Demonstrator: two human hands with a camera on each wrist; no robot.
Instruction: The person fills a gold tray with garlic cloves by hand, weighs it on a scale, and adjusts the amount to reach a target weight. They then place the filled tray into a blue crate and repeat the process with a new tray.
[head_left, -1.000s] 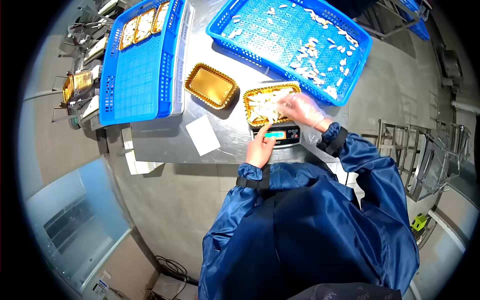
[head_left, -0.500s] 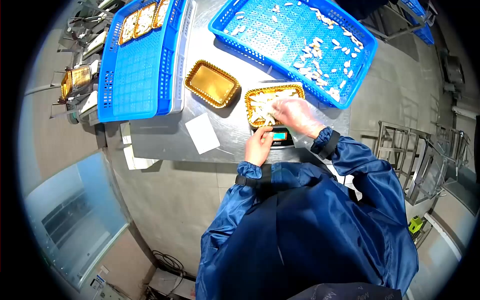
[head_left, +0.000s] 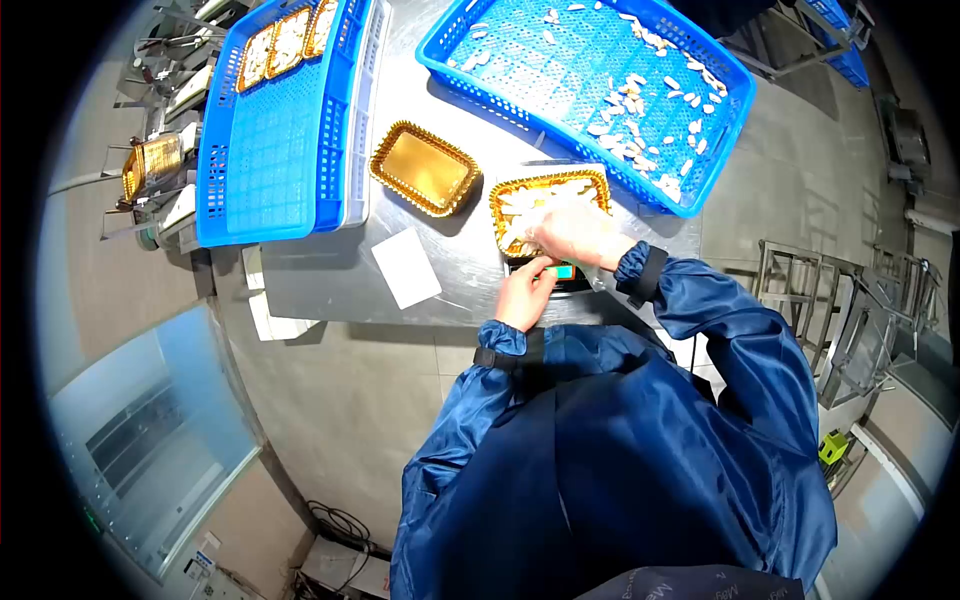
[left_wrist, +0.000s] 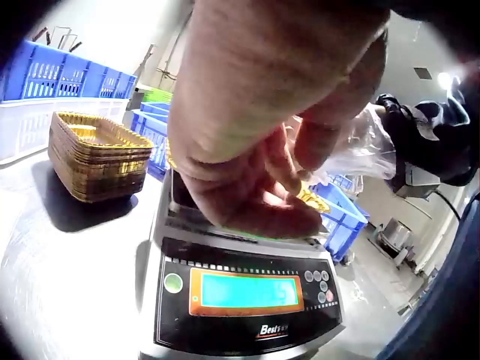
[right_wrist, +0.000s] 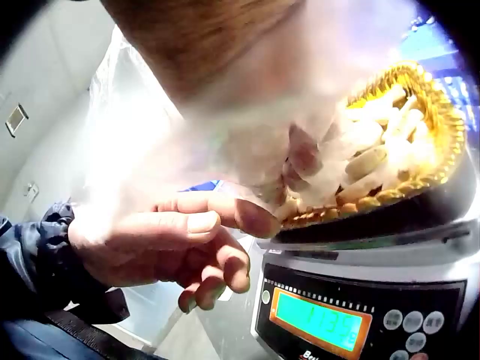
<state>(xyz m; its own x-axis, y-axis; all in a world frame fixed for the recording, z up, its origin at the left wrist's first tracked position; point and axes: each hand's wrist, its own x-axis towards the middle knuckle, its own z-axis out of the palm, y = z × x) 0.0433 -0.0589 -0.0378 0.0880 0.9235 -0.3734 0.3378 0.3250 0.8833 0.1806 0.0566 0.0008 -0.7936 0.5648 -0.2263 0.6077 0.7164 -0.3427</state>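
The right hand (head_left: pixel 572 232), in a clear glove, is down in the gold tray (head_left: pixel 545 180) on the scale (head_left: pixel 564 272), fingertips bent onto the pale pieces (right_wrist: pixel 367 161) — whether they pinch one, I cannot tell. The left hand (head_left: pixel 522 292) is at the scale's near edge — one straight finger touches the tray's near rim, and the rest are loosely curled, holding nothing. A second tray (head_left: pixel 422 168) lies just left.

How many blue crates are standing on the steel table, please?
2: the left blue crate sits atop a white crate; the right blue crate lies behind the scale, holding loose pieces.
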